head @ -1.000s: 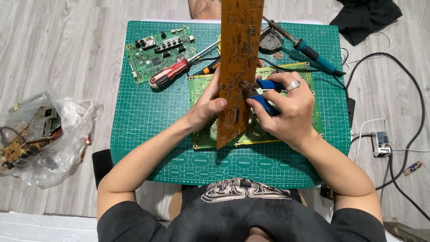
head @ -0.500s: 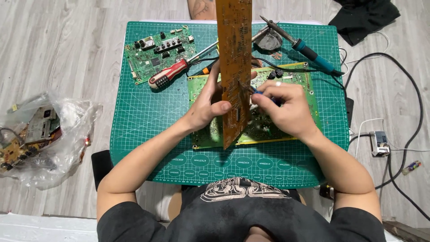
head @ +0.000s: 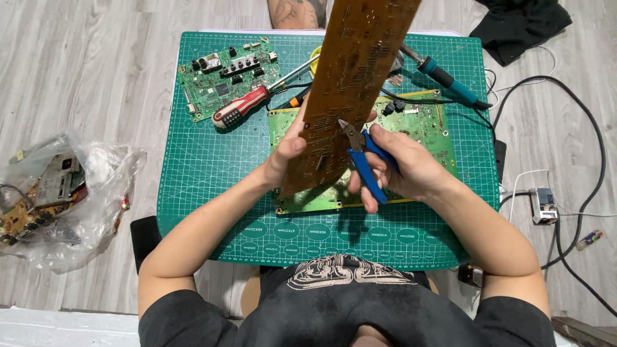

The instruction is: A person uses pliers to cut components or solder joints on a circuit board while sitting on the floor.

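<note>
A long brown circuit board point(head: 350, 90) stands tilted above the middle of the cutting mat point(head: 205, 186), gripped at its edge by the left hand point(head: 287, 154). The right hand point(head: 402, 168) is closed on blue-handled cutters point(head: 363, 157), tips at the board; trimming appears underway. Beyond the desk's left edge, a clear plastic bag point(head: 83, 205) on the floor holds more boards.

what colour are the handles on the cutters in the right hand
Blue. The cutters in the right hand show best in the head view.
</note>
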